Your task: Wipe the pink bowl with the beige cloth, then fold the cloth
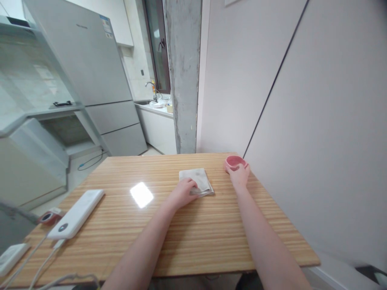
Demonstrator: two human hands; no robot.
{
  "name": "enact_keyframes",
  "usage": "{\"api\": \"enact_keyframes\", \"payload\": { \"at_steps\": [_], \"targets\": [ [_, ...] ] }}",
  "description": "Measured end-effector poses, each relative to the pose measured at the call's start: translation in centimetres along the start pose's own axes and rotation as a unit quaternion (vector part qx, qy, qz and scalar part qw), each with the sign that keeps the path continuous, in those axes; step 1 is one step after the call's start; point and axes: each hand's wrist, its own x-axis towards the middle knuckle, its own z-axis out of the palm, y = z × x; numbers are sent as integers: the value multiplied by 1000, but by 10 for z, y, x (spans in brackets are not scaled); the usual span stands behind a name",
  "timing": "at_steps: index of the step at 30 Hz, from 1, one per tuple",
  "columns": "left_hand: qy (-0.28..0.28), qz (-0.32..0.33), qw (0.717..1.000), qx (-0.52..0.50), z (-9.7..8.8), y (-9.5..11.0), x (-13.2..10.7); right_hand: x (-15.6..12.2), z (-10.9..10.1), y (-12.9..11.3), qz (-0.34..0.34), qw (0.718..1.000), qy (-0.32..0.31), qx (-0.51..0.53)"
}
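A folded light-grey cloth lies flat on the wooden table. Its near left edge is under my left hand, whose fingers curl over and grip it; the thumb tip is partly hidden. Over at the far right corner, a small pink bowl stands upright. My right hand has closed on the near rim of this bowl, with fingers along its side. Between the cloth and the bowl there is a short stretch of bare tabletop.
On the table's left side lie a white power bank with cables, a small red device and a white power strip. A pale wall borders the right edge. Behind stand a grey fridge and a sink counter.
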Motion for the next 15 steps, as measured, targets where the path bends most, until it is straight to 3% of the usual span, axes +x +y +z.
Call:
{"api": "enact_keyframes", "payload": {
  "at_steps": [7,11,15],
  "targets": [
    [-24,-3,999,32,-5,1,0,4,4,5,26,1000,9,-7],
    [-68,-17,995,74,-10,10,-1,4,4,6,29,999,-5,-21],
    [-70,-14,993,90,-9,13,0,4,0,3,40,998,-30,-45]
  ]
}}
